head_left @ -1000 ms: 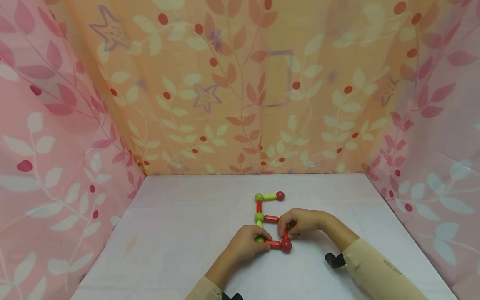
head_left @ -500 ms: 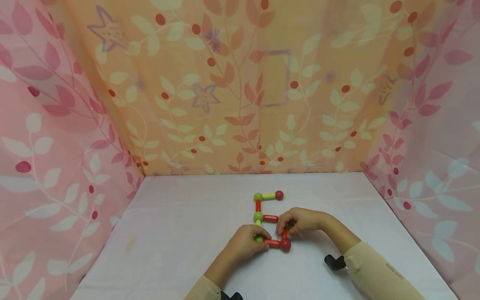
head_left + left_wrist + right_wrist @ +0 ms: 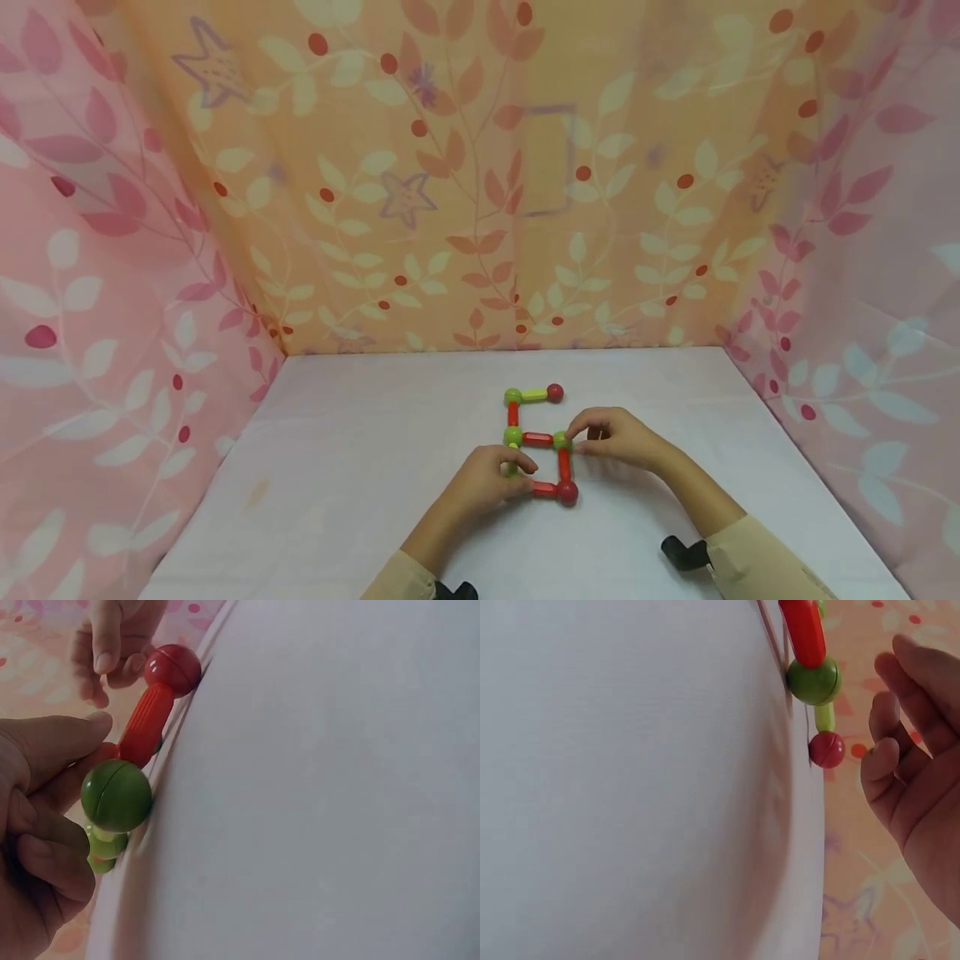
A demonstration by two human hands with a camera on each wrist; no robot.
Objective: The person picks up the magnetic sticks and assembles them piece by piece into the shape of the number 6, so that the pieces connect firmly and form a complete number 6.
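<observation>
A figure of magnetic rods and balls lies on the white table in the head view. Its lower part is a square, with a red ball [image 3: 567, 493] at the near right corner and a green ball [image 3: 562, 440] above it, joined by a red rod [image 3: 565, 467]. My left hand [image 3: 487, 481] is at the near left corner, its fingers loosely bent beside a green ball [image 3: 116, 796] and a red rod [image 3: 146, 726]; whether a fingertip touches is unclear. My right hand [image 3: 618, 437] is beside the right green ball, its fingers loose and apart from the figure in the right wrist view [image 3: 919, 742].
From the square, a red rod [image 3: 513, 415] runs back to a green ball [image 3: 512, 397]. A light green rod [image 3: 534, 395] leads right to another red ball [image 3: 555, 392]. Patterned cloth walls [image 3: 405, 250] enclose the table [image 3: 360, 467] at the back and sides.
My right hand has let go of the right side of the square and drawn back to the right, uncovering the green ball and red rod. My left hand's fingers have loosened and lifted slightly.
</observation>
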